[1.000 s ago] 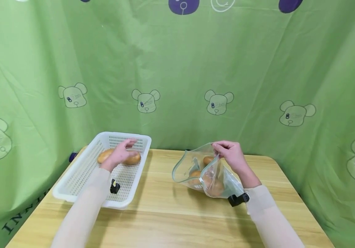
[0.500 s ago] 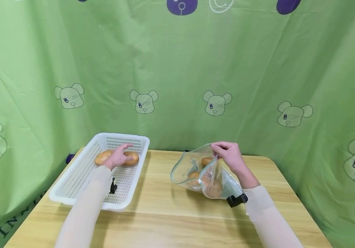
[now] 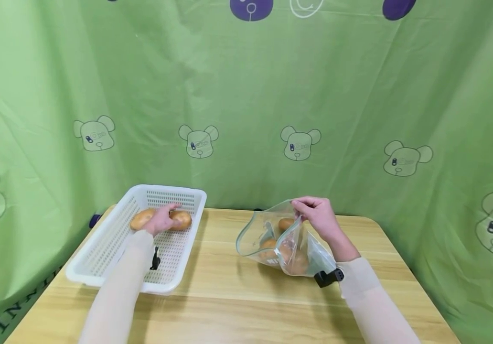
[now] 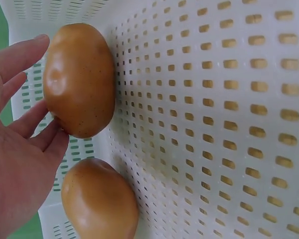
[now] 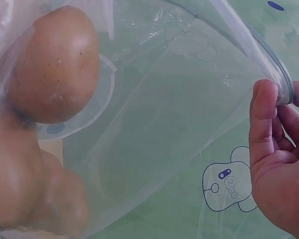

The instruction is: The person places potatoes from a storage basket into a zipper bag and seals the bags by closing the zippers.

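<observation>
Curtain (image 3: pixel 246 91) behind table (image 3: pixel 238 306): left hand (image 3: pixel 162 220) (10 o'clock), fingers spread, touching potato (image 4: pixel 80 79) in basket (image 3: pixel 191 239); right hand (image 3: pixel 320 216) (2 o'clock) pinching bag (image 5: pixel 154 129).

Potatoes (image 4: pixel 80 82) brown; basket (image 3: pixel 171 253) white; bag (image 3: pixel 287 246) green-rimmed; curtain (image 3: pixel 246 86) green, bear-printed.

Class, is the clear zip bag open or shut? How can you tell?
Open: the bag gapes, its zip edges apart, and the right hand pinches its rim.

Green curtain (image 3: pixel 246 71), printed with bear heads (image 3: pixel 300 145), hung behind light wood-grain table (image 3: pixel 238 313); dark lettering (image 3: pixel 14 313) showed at lower left.
</observation>
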The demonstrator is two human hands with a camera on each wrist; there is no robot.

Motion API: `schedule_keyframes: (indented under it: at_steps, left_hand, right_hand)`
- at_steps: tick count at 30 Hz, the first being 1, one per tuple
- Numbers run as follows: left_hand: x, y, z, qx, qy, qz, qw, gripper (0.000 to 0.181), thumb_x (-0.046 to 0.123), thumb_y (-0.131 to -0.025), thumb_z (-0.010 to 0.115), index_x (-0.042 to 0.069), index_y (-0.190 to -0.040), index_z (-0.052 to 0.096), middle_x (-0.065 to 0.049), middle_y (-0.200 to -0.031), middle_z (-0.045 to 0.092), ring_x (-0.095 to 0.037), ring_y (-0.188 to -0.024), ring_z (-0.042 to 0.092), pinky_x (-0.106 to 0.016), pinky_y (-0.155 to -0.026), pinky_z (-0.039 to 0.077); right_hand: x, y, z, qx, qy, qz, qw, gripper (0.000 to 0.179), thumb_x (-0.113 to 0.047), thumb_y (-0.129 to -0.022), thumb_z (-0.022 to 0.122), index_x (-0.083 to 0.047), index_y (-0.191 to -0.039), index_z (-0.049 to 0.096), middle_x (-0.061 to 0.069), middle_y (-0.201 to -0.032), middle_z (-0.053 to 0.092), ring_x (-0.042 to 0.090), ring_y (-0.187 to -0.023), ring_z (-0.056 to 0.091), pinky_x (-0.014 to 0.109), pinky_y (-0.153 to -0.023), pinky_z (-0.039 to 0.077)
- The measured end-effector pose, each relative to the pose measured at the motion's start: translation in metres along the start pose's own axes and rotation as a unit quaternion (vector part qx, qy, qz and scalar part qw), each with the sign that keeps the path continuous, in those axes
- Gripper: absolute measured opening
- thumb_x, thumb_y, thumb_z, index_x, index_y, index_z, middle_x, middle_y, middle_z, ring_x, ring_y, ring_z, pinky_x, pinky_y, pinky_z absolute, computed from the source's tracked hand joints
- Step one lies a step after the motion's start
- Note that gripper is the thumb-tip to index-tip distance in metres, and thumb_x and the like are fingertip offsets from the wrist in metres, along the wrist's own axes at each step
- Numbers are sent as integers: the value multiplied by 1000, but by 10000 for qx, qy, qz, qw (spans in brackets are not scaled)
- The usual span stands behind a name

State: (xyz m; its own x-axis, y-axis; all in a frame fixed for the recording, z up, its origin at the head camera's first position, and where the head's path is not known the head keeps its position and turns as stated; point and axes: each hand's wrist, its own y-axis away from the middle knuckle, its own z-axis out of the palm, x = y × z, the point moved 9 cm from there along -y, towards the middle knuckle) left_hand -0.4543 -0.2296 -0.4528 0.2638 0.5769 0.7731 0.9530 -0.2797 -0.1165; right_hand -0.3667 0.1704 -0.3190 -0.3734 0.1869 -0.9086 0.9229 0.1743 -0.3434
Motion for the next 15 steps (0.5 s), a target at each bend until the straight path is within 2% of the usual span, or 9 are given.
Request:
schedule_keyframes:
  at_steps: [4, 7, 12, 15]
  left_hand:
    - [-2, 1, 2, -72, 14, 57, 10000, 64, -5, -77, 66, -9, -135, 40, -34, -131, 43, -47, -119, 42, -55, -103, 31]
    - [0, 2, 4, -129, -75, 176, 9997, 64, -5, -78, 67, -11, -135, 39, -35, -129, 43, -47, -117, 43, -55, -102, 32]
    - [3, 3, 6, -181, -451, 329, 9983, 64, 1, -80, 70, -13, -134, 39, -35, -131, 43, -47, -118, 44, -55, -103, 32]
    - [2, 3, 7, -154, -663, 383, 9969, 65, 4, -79, 71, -13, -134, 40, -34, -131, 44, -47, -119, 44, -55, -103, 31]
  right_hand:
    - [13, -5, -3, -17, -38, -12, 10000, 26, -3, -91, 60, 19, -104, 60, 27, -76, 60, 12, -59, 60, 25, -55, 53]
    - [14, -5, -4, -11, -23, -55, 10000, 27, -5, -91, 60, 19, -104, 60, 25, -75, 61, 12, -59, 60, 25, -54, 53]
    - [16, -6, -5, 33, -12, -53, 10000, 28, -7, -91, 61, 18, -104, 62, 23, -75, 61, 12, -59, 60, 25, -54, 53]
    - [18, -6, -6, 26, -32, -29, 10000, 28, -6, -92, 61, 18, -104, 61, 17, -73, 62, 13, -59, 60, 25, -54, 53]
